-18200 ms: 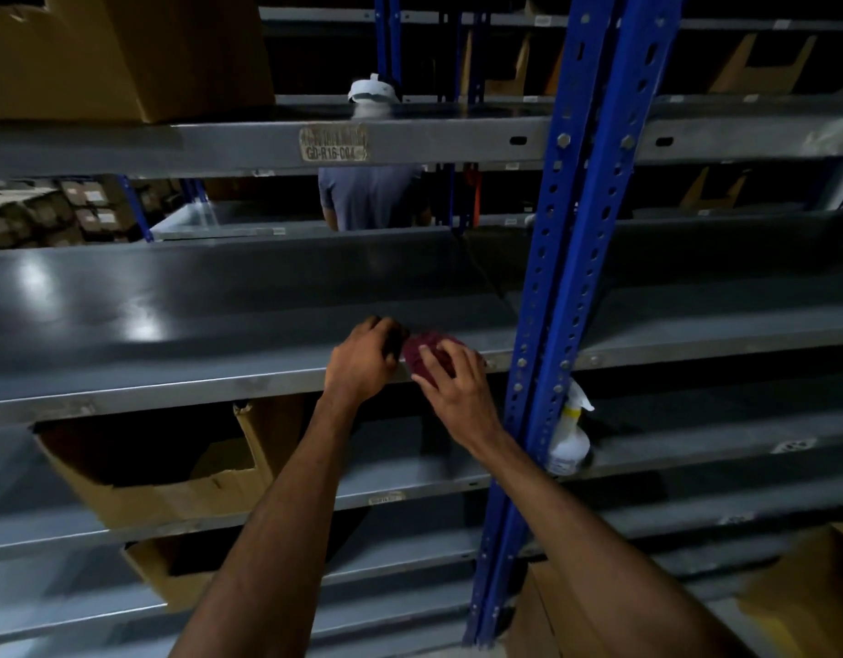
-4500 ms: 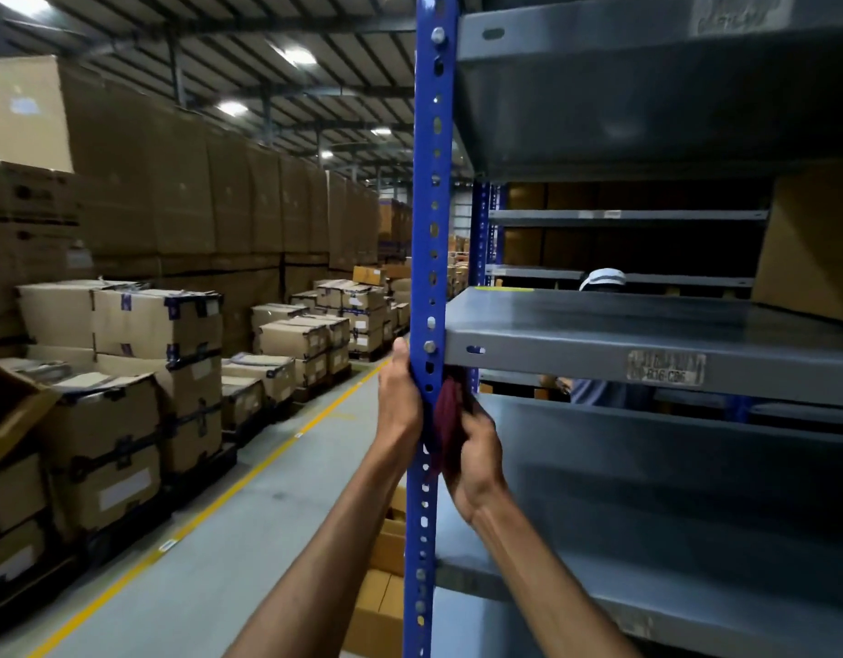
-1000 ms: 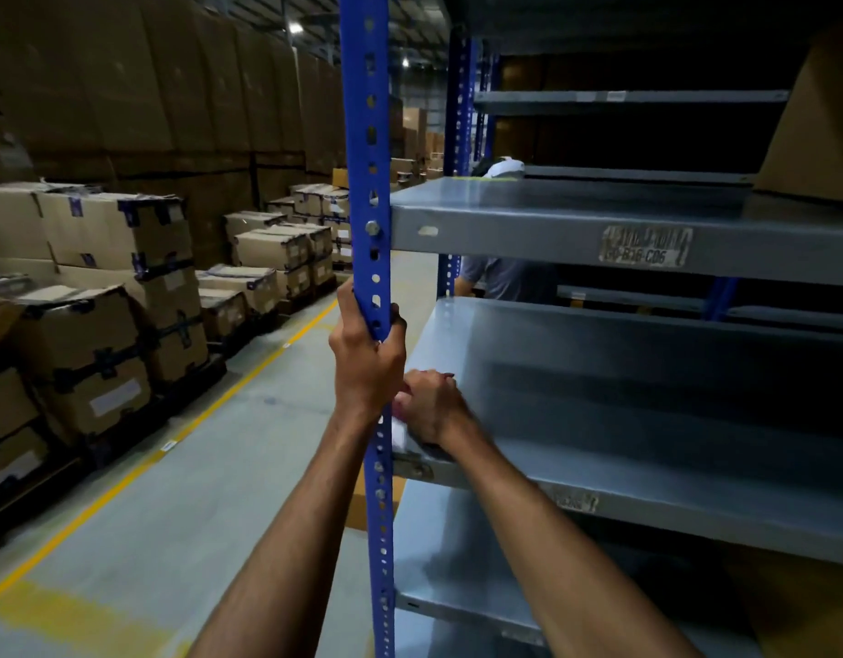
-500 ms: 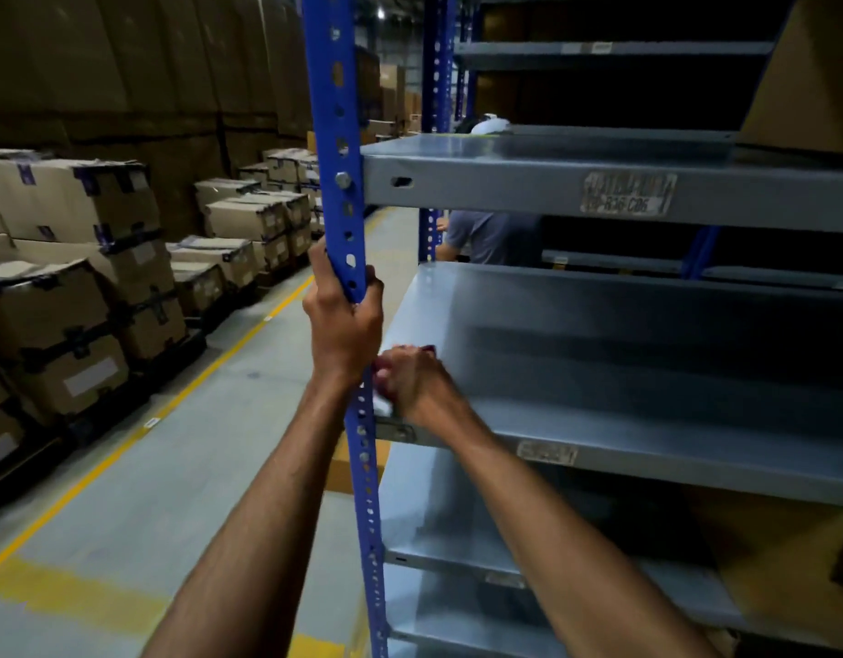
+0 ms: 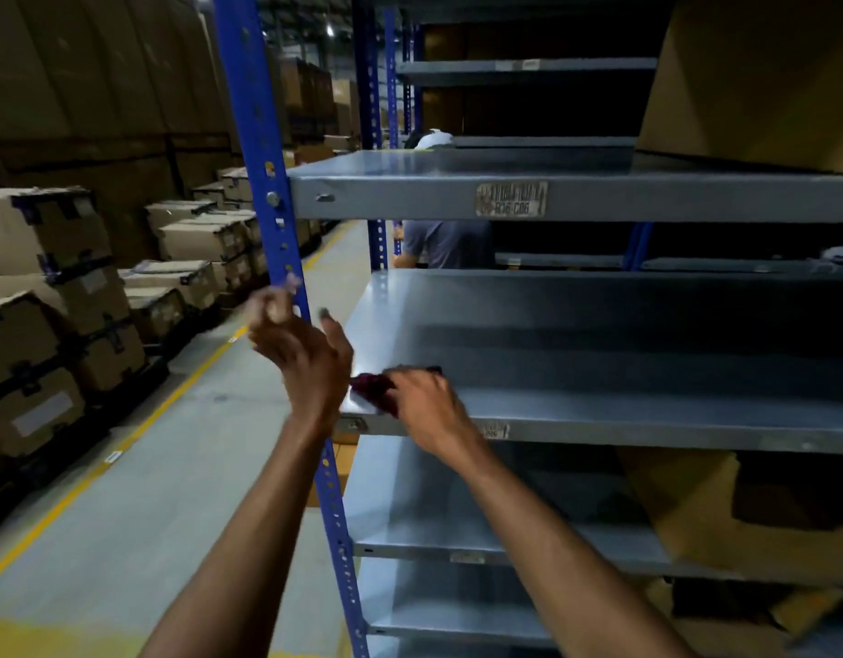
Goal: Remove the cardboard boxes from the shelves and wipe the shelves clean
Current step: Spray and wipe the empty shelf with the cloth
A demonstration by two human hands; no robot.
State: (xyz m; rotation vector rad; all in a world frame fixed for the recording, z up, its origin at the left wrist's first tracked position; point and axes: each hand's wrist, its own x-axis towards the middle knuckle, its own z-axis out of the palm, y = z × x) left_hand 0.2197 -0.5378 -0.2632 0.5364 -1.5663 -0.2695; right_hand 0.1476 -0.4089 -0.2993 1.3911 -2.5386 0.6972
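A grey metal shelf (image 5: pixel 600 334) at chest height runs right from the blue upright post (image 5: pixel 267 182). My right hand (image 5: pixel 421 403) holds a dark red cloth (image 5: pixel 369 384) against the shelf's front left corner. My left hand (image 5: pixel 300 349) is blurred beside the post, its fingers loosened and off the post, holding nothing. A cardboard box (image 5: pixel 761 78) stands on the shelf above at the right. Another cardboard box (image 5: pixel 723 510) sits on the shelf below at the right.
Another person (image 5: pixel 445 239) stands behind the rack. Stacks of taped cardboard cartons (image 5: pixel 68 296) line the left side of the aisle, past a yellow floor line (image 5: pixel 125 444). More grey shelves (image 5: pixel 457 539) lie below.
My left hand has let go of the blue post and pulled slightly away. My right hand with the cloth has slid a little right along the shelf's front edge.
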